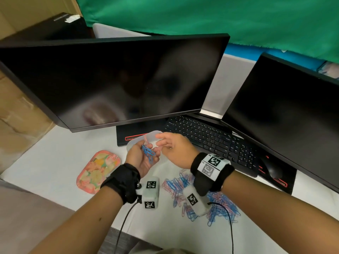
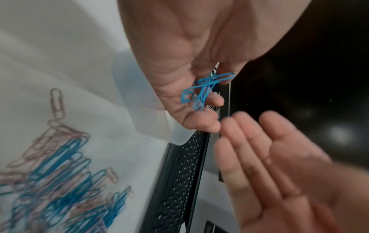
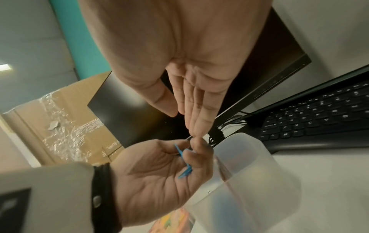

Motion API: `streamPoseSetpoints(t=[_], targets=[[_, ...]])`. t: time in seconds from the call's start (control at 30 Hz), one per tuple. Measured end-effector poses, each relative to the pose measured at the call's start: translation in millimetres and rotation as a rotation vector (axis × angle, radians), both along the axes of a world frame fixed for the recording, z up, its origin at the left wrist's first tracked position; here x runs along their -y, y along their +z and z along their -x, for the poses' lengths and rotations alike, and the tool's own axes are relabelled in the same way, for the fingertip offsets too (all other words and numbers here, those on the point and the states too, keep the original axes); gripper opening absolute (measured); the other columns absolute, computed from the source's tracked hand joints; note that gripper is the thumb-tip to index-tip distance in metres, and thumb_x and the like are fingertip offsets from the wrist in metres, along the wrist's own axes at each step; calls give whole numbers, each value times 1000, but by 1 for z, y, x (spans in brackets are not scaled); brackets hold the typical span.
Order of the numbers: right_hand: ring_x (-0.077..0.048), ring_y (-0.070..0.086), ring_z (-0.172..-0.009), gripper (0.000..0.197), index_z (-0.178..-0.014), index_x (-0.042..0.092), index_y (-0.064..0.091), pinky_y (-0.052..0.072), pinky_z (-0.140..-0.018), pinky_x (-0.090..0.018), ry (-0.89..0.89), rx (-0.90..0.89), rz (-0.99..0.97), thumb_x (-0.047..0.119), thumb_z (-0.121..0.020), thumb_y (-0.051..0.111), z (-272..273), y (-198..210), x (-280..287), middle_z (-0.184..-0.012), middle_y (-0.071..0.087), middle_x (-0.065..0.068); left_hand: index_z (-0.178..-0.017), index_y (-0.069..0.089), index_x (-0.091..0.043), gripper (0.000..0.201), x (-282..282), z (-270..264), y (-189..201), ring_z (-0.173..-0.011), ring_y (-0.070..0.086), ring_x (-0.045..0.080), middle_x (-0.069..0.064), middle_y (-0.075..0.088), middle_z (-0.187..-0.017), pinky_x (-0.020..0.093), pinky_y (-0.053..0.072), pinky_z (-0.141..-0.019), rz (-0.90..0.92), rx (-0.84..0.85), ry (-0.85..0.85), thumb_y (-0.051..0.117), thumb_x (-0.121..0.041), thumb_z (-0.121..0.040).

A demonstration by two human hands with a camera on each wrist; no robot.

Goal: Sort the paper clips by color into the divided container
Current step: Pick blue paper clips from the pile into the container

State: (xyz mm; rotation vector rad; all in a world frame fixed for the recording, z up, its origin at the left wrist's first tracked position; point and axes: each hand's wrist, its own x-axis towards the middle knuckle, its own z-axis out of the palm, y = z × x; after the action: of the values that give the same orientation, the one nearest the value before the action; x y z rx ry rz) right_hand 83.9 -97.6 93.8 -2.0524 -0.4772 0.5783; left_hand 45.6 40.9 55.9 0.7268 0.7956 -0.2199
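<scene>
My left hand [image 1: 142, 157] is turned palm up, its fingers curled round several blue paper clips [image 1: 149, 153]. It hovers over the translucent white divided container [image 1: 156, 133], where a pink clip [image 1: 146, 139] shows inside. The right hand [image 1: 173, 144] is flat with straight fingers and holds nothing; its fingertips nearly meet the left fingertips. A mixed pile of blue and pink clips [image 1: 176, 186] lies on the white desk under my right wrist. The left wrist view shows the blue clips [image 2: 203, 89] in the left hand [image 2: 179, 63]. The right wrist view shows the right hand [image 3: 199, 63] above the left hand [image 3: 159, 173].
A floral pink tray [image 1: 99, 171] lies left of the container. A black keyboard [image 1: 211, 140] and mouse [image 1: 273, 169] sit to the right, with two dark monitors [image 1: 119, 79] behind. A cardboard box [image 3: 69, 126] stands at the far left.
</scene>
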Motion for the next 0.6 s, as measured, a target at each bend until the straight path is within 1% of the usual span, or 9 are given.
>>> streamPoseSetpoints(t=[0.07, 0.13, 0.2, 0.27, 0.37, 0.43, 0.5, 0.57, 0.6], targets=[[-18, 67, -99, 41, -124, 18, 59, 50, -97, -36, -54, 31, 13, 6, -85, 54, -7, -7, 11, -106, 70, -1, -74, 48, -12, 36, -6, -3, 7, -59, 54, 21, 10, 54, -67, 28, 43, -60, -25, -46, 52, 33, -34, -99], [-16, 66, -99, 38, -123, 21, 60, 51, -94, -31, -97, 16, 51, 9, -87, 56, -11, -14, 27, -104, 70, 2, -78, 48, -11, 36, -10, -6, 16, -63, 49, 21, 9, 48, -73, 31, 44, -62, -50, -78, 105, 35, -36, -100], [-15, 65, -100, 37, -124, 22, 58, 51, -84, -26, -130, -8, 96, 11, -89, 55, -12, -19, 44, -105, 69, 5, -83, 51, -11, 35, -13, -8, 20, -66, 49, 20, 8, 48, -76, 33, 49, -63, -64, -105, 115, 38, -40, -99], [-13, 63, -100, 37, -126, 23, 56, 51, -82, -26, -157, -19, 132, 12, -91, 53, -11, -24, 59, -109, 67, 5, -91, 52, -12, 31, -12, -10, 23, -70, 52, 20, 7, 50, -80, 38, 50, -71, -85, -145, 129, 43, -41, -98], [-15, 65, -99, 37, -127, 24, 55, 53, -88, -32, -189, -41, 187, 13, -91, 51, -6, -35, 75, -110, 67, 4, -99, 51, -13, 27, -6, -11, 26, -77, 54, 24, 9, 54, -87, 43, 44, -87, -141, -159, 118, 43, -39, -99], [-18, 66, -96, 37, -127, 22, 54, 54, -88, -34, -195, -57, 212, 13, -91, 50, -2, -42, 83, -110, 67, 3, -100, 49, -13, 27, -2, -11, 25, -81, 53, 24, 9, 51, -88, 42, 42, -91, -175, -158, 99, 42, -39, -99], [-18, 66, -94, 36, -126, 22, 55, 54, -82, -29, -191, -65, 235, 12, -92, 48, 1, -47, 89, -111, 66, 3, -103, 46, -14, 26, 1, -13, 25, -93, 51, 24, 6, 50, -95, 39, 41, -91, -254, -164, 61, 42, -40, -99], [-16, 65, -88, 34, -122, 21, 58, 51, -67, -15, -168, -71, 270, 10, -92, 46, 4, -54, 93, -110, 66, 2, -111, 45, -19, 23, 2, -15, 20, -97, 48, 23, 5, 48, -105, 35, 39, -88, -372, -144, 31, 46, -38, -98], [-13, 64, -88, 33, -119, 20, 61, 47, -64, -10, -151, -69, 295, 9, -92, 45, 6, -59, 95, -110, 65, 1, -112, 47, -19, 23, 3, -16, 17, -96, 50, 23, 6, 50, -108, 34, 39, -88, -462, -124, 10, 49, -36, -96]])
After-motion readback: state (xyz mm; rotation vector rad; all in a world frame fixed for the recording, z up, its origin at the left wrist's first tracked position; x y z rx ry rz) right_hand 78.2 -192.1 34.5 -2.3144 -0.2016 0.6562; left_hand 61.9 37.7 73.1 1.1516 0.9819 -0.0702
